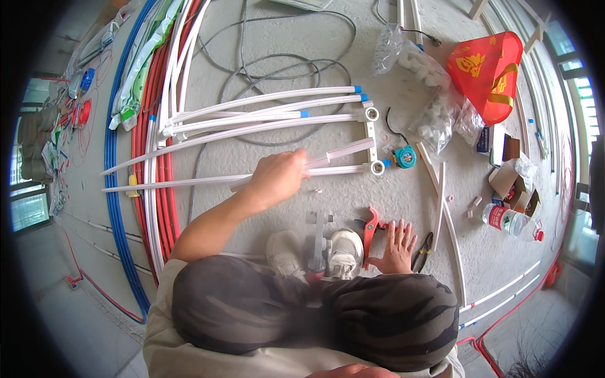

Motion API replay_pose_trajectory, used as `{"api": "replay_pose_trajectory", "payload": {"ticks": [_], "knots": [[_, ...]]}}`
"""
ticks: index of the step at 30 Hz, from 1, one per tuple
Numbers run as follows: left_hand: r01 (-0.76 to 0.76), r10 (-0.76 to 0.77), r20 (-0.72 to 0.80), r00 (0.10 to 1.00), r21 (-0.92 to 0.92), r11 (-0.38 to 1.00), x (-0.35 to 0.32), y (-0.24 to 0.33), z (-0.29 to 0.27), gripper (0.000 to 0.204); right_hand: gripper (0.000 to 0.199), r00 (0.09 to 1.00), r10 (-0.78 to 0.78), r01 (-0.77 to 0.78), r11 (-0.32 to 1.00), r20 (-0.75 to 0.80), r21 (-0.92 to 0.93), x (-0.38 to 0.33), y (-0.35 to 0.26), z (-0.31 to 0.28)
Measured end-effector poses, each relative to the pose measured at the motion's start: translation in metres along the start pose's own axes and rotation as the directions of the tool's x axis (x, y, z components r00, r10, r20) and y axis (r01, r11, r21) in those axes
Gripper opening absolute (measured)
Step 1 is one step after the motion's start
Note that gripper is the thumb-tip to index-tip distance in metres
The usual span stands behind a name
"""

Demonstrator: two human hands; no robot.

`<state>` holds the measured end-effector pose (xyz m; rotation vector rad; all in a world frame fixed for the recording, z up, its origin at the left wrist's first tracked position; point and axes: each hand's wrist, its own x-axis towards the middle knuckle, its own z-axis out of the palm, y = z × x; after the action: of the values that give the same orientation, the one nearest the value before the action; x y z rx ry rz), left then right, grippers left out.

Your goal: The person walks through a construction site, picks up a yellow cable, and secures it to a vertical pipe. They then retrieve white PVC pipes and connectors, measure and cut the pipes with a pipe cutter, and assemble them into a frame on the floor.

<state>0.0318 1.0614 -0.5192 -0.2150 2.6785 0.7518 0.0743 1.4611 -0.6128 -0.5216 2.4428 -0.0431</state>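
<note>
My left hand (277,177) is closed around a short white pipe (350,150) that slants up to the right, with a ring-like step partway along it. Beneath it, long white pipes (252,133) run to a white double-elbow bar (371,140) with two round openings. My right hand (396,247) is open, its fingers spread low over the floor. Just left of it is a red pipe cutter (370,232); dark-handled pliers (422,253) lie to its right. A teal tape measure (404,157) rests by the bar. Between my shoes stands a grey metal tool (319,242), partly blurred.
Blue pipes (120,189) and red pipes (165,195) cross the floor at left. A grey cable (296,60) is coiled at the back. At right are a red bag (488,75), bags of white fittings (435,116), a plastic bottle (504,220) and loose white pipes (450,233).
</note>
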Motion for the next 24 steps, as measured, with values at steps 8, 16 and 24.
{"api": "replay_pose_trajectory", "payload": {"ticks": [8,16,24], "knots": [[0.047,-0.047,0.019,0.999,-0.002,0.999,-0.004,0.003,-0.004,0.028,0.110,0.998,-0.044,0.042,0.999,-0.040,-0.035,0.000,-0.013,0.009],[0.034,-0.034,0.032,0.999,-0.019,0.999,-0.008,-0.005,-0.003,0.028,0.077,0.966,-0.157,0.186,0.973,-0.204,0.136,0.003,0.008,0.013],[-0.076,0.078,-0.136,0.988,0.019,0.997,-0.002,0.007,0.006,0.019,0.058,0.974,-0.166,0.223,0.830,-0.155,0.512,0.013,-0.024,-0.058]]}}
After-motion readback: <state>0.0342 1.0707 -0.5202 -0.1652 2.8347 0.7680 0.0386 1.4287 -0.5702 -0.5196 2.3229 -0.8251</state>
